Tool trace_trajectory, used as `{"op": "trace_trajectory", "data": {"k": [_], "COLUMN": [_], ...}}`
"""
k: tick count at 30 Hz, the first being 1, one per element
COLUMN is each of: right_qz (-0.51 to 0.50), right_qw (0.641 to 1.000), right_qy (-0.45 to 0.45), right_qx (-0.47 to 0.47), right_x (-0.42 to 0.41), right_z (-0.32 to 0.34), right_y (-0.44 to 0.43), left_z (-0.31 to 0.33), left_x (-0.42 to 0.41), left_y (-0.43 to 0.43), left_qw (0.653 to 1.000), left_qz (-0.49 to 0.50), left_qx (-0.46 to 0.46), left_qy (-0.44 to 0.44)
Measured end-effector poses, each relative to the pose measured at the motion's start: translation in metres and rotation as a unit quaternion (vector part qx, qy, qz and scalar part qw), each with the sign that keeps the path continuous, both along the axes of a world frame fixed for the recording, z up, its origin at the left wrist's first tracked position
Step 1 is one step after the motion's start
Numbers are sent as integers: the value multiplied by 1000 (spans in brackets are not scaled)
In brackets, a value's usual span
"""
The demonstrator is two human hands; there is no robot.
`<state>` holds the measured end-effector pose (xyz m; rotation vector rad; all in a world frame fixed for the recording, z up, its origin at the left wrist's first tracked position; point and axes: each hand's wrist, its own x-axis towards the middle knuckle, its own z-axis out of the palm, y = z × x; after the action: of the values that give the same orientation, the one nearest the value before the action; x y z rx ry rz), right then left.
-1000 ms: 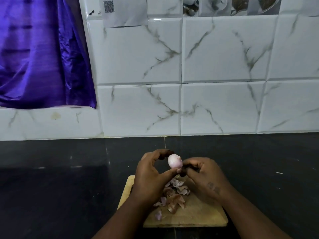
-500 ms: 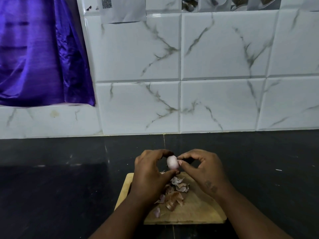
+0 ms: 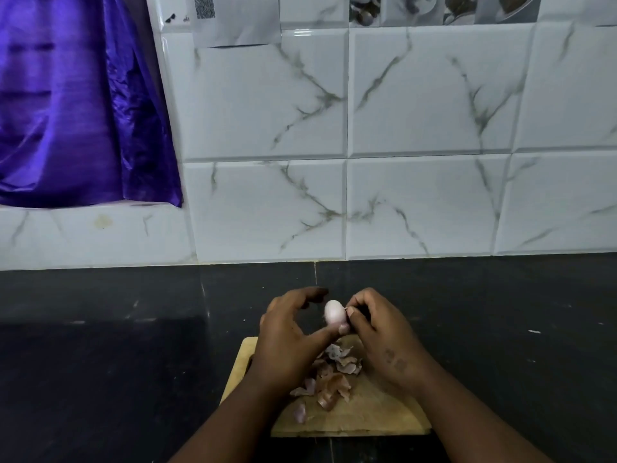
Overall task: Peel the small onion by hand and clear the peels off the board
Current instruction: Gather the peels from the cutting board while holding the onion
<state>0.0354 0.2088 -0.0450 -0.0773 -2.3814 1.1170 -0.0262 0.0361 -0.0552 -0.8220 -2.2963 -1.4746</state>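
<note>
one wide head-worn view, looking forward and down, board (image 3: pixel 367 416) close at bottom centre, wall (image 3: pixel 434 195) straight ahead beyond counter (image 3: pixel 100 362)

Left forearm (image 3: pixel 227 426) and right forearm (image 3: pixel 474 426) rise from the lower edge and converge. Left hand (image 3: pixel 293 335), fingers arched, props the small onion (image 3: pixel 335 312) on its thumb. Right hand (image 3: pixel 377 332), fingers curled, pinches at the onion's right side.

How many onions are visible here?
1: a small pale pink onion, gripped by the left hand, with the right hand picking at it, near the wooden cutting board. Hands may hide more.
</note>
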Motion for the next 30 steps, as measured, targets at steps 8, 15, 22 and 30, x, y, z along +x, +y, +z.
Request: {"op": "trace_trajectory", "data": {"k": [8, 15, 22, 30], "right_qz": [4, -1, 19, 18], "right_qw": [946, 936, 878, 836], "right_qy": [-109, -113, -78, -75], "right_qx": [-305, -333, -471, -543], "right_x": [-12, -10, 13, 26], "right_z": [-4, -1, -1, 10], "right_y": [-7, -30, -51, -66], "left_z": [3, 11, -17, 10], "left_x": [-4, 13, 25, 69], "left_y": [-16, -4, 1, 4], "left_qw": [976, 953, 938, 904], "left_qz": [18, -85, -129, -119], "left_qx": [-38, -159, -14, 188], "left_qy": [-212, -244, -322, -364]}}
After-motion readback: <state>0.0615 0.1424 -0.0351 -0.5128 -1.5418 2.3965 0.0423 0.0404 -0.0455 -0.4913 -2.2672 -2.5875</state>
